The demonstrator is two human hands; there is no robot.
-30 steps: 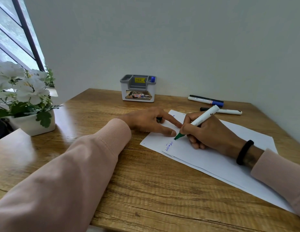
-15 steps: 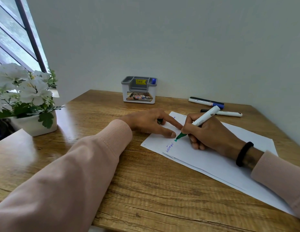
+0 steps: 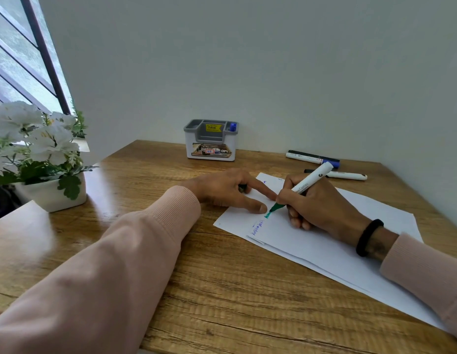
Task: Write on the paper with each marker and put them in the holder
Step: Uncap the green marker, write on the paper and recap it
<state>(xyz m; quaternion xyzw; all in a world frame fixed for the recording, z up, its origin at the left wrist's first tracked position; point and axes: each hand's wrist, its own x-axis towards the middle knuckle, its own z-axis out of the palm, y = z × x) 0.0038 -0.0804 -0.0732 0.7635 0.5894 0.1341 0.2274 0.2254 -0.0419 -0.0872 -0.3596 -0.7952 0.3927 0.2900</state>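
Since a second ago your green marker has begun a green mark beside the blue writing on the paper. Wet ink may smear under your right hand, which pinches the marker. Your left hand, fingers spread, pins the sheet, cap tucked beneath.

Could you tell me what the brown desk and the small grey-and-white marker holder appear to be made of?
The brown desk looks like wood or wood-grain laminate, semi-glossy: grain lines run across it and window light reflects off it. The grey-and-white marker holder seems moulded plastic, smooth and matt, with rounded edges and stickers.
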